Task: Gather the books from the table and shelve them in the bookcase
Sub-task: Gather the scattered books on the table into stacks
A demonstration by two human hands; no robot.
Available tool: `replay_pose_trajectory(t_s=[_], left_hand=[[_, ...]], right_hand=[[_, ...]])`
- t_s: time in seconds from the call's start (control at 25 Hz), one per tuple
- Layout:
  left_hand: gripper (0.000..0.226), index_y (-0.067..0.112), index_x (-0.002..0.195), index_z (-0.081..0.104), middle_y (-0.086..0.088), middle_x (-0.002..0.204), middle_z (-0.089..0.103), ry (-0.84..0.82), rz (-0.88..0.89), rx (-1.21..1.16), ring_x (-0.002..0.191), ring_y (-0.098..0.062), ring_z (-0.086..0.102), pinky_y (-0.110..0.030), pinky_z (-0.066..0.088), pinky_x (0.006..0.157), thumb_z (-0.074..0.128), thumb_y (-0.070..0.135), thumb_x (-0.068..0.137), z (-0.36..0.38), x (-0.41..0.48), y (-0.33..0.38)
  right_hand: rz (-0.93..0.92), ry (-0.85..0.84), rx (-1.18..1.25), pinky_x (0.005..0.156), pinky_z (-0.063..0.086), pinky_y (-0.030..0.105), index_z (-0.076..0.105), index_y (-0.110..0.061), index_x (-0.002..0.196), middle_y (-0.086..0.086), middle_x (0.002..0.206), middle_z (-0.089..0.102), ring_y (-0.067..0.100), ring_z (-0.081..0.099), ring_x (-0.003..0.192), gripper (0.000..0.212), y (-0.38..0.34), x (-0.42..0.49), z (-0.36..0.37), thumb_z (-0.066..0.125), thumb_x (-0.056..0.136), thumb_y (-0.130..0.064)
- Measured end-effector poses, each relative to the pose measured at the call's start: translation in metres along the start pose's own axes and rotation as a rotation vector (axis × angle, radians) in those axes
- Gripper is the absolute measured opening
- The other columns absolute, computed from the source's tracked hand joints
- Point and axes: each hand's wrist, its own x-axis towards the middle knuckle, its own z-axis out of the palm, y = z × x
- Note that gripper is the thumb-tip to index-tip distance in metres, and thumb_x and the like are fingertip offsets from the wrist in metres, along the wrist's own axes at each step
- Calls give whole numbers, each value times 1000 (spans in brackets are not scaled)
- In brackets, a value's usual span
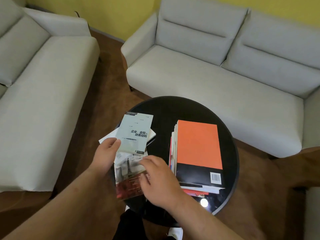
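Note:
A round black table (190,108) holds two groups of books. On its right side lies a stack topped by an orange-and-black book (199,146) with a barcode. On the left, my left hand (105,153) grips a pale green book (135,134) by its near left corner, thumb on the cover, above a white book (152,134). Below it lies a grey-and-red book (128,175). My right hand (159,181) lies on that book's right edge with its fingers bent over it. The bookcase is out of view.
A light grey sofa (216,73) stands behind the table and another grey sofa (39,94) stands to the left. Brown carpet (97,108) runs between them. A yellow wall (121,13) is at the back. My shoes show below the table.

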Motion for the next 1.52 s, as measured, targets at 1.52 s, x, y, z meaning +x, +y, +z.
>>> replay_pose_trajectory(t_s=[1.52], left_hand=[[32,14,115,71,-12,102,80,-217,-613,-259,93,-37,75,-40,58,71,66,37,93,-4,-19,-112]], right_hand=[[925,-195,629,99,53,42,37,-17,148,6,135,61,25,63,117,67,62,71,98,57,91,-47]])
